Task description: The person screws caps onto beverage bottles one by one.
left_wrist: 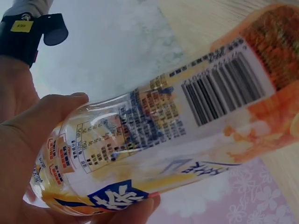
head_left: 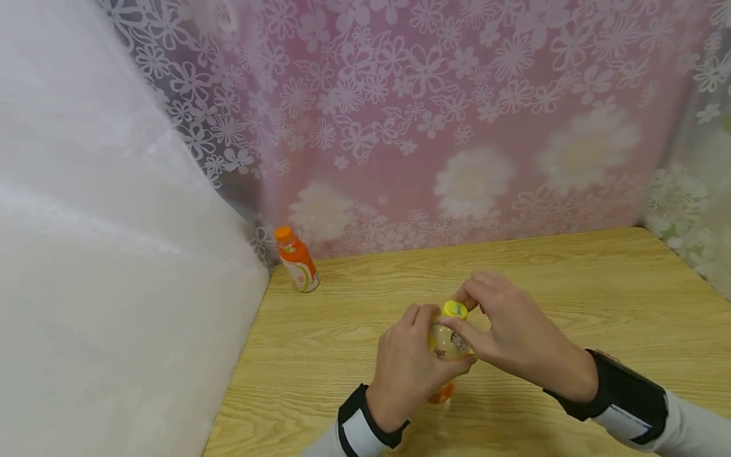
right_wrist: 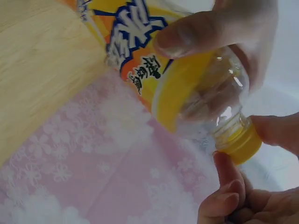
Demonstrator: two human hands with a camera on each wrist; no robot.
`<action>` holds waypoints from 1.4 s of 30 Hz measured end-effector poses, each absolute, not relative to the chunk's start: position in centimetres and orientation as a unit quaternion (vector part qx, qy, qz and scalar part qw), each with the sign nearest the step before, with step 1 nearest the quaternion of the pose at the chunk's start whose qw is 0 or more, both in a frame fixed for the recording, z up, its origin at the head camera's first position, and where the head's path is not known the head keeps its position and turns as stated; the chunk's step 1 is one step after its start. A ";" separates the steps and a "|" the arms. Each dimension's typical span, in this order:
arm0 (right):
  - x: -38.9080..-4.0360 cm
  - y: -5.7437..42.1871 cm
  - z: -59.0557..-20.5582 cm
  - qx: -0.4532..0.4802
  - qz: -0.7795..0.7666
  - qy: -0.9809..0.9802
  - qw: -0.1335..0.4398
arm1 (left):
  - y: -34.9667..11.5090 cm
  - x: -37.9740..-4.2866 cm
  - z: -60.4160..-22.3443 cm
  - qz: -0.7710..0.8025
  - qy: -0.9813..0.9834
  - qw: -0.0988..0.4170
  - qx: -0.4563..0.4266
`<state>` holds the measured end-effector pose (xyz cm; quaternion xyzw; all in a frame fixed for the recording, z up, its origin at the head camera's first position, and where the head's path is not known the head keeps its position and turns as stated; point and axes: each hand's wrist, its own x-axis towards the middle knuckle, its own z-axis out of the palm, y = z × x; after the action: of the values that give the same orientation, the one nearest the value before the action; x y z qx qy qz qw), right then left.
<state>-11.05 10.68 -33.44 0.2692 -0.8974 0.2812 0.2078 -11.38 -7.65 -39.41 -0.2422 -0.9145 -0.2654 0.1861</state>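
A clear plastic bottle with a yellow, white and orange label stands slightly tilted over the wooden table. My left hand grips it around its upper body. The label's barcode side faces the left wrist view, where the bottle fills much of the picture. On the bottle's neck sits a yellow cap, which my right hand pinches between thumb and fingertips. In the right wrist view the cap is on the neck, and the shoulder below it is see-through. Whether the cap is loose I cannot tell.
An orange-capped bottle with an orange and white label stands at the table's back left corner. The wooden table meets a pink flowered curtain at the back and a white sheet on the left.
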 end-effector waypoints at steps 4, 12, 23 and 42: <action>-11.2 10.4 -33.7 0.220 0.282 -0.916 0.180 | -7.3 -11.4 -39.6 -0.221 -0.925 0.207 -0.229; -12.1 12.0 -32.5 0.306 0.297 -0.900 0.093 | -8.1 -11.8 -39.2 -0.276 -0.907 0.141 -0.284; -13.2 12.5 -32.8 0.464 0.370 -0.797 0.117 | -9.5 -12.8 -39.0 -0.320 -0.879 0.114 -0.334; -12.6 11.3 -33.0 0.283 0.294 -0.905 0.118 | -9.4 -14.8 -40.1 -0.302 -0.899 0.201 -0.246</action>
<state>-12.61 11.28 -33.01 0.2833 -0.9053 0.2937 0.1182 -14.78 -9.37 -40.06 -0.2463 -0.8986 -0.3024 0.2009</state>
